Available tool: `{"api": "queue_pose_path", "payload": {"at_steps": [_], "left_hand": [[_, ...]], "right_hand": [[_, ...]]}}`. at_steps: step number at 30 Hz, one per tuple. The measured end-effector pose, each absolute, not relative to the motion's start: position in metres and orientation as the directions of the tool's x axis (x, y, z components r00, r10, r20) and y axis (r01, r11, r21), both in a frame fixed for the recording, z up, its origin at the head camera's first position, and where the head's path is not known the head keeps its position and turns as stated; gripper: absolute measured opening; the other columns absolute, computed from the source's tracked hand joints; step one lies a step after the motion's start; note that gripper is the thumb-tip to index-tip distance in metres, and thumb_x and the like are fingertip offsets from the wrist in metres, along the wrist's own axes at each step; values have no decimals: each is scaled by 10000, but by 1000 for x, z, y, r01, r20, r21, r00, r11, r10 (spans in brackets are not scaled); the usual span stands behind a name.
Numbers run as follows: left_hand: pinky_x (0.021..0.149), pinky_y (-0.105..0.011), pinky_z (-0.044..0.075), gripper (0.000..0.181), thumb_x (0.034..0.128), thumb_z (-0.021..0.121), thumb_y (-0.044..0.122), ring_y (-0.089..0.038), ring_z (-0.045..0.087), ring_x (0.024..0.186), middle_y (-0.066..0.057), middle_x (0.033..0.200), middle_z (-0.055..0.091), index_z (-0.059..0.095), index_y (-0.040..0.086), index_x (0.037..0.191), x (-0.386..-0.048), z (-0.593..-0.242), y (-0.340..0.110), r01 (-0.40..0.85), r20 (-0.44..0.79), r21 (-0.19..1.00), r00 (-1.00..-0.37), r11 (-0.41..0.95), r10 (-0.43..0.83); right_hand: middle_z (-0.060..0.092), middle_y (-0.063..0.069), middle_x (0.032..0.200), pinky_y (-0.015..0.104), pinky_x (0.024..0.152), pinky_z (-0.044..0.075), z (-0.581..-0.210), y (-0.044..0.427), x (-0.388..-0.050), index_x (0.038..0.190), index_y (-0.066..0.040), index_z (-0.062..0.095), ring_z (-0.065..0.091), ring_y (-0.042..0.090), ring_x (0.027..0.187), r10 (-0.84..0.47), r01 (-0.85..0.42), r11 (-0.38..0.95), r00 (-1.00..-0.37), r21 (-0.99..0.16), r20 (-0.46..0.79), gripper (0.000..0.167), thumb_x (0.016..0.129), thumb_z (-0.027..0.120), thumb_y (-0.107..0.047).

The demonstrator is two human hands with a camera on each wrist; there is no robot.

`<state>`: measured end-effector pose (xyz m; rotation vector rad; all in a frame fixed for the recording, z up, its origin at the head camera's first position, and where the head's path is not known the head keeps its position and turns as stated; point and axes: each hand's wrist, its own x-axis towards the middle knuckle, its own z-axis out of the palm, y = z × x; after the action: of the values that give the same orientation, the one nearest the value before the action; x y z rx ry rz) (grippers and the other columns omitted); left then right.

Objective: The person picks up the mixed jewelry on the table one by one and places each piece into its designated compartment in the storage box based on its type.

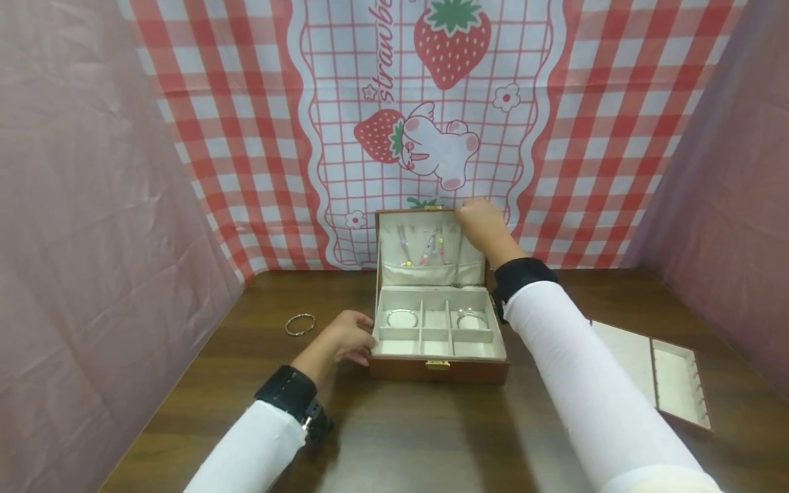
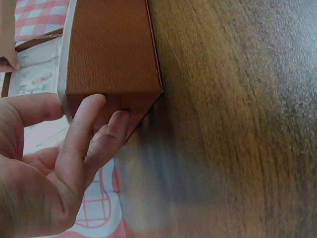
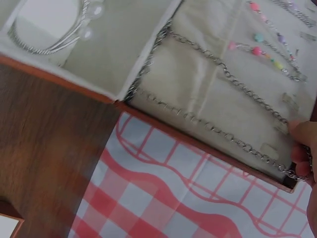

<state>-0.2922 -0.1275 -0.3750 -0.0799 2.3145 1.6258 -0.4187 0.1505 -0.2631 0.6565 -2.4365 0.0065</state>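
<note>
A brown jewelry box [image 1: 439, 371] stands open on the table, its lid upright. My left hand [image 1: 346, 337] is at the box's left side; in the left wrist view its fingertips [image 2: 119, 119] touch the outer wall and rim. At the lid's upper right corner, my right hand [image 1: 483, 222] holds a silver chain necklace [image 3: 228, 136]. Two strands run from the fingers down the lid lining to its lower edge. Beaded necklaces [image 1: 427, 248] hang inside the lid. Bracelets [image 1: 402, 318] lie in two back compartments. The right fingertips are partly cut off in the right wrist view.
Left of the box, another bracelet [image 1: 300, 324] lies on the wooden table [image 1: 271, 383]. A removable tray [image 1: 678, 383] with a cream lining rests on the right, under the right forearm's side. Behind the box hangs a checked strawberry cloth [image 1: 246, 123].
</note>
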Motion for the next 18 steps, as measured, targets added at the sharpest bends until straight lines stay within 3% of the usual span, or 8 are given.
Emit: {"api": "queue_pose_path", "payload": {"at_steps": [10, 18], "left_hand": [[494, -327, 564, 533, 780, 633, -138, -188, 592, 516, -163, 727, 588, 479, -104, 1290, -291, -373, -128, -214, -273, 908, -954, 360, 122], [488, -321, 562, 527, 789, 628, -133, -191, 588, 516, -165, 733, 581, 484, -99, 1294, -291, -376, -127, -220, -277, 906, -954, 361, 112]], "right_hand": [[661, 240, 787, 545, 601, 523, -272, 154, -420, 731, 37, 623, 634, 431, 735, -390, -410, 906, -707, 107, 590, 144, 847, 543, 65], [665, 243, 844, 564, 621, 517, -276, 156, -419, 756, 22, 605, 635, 430, 791, -338, -378, 925, -752, 51, 566, 150, 887, 533, 24]]}}
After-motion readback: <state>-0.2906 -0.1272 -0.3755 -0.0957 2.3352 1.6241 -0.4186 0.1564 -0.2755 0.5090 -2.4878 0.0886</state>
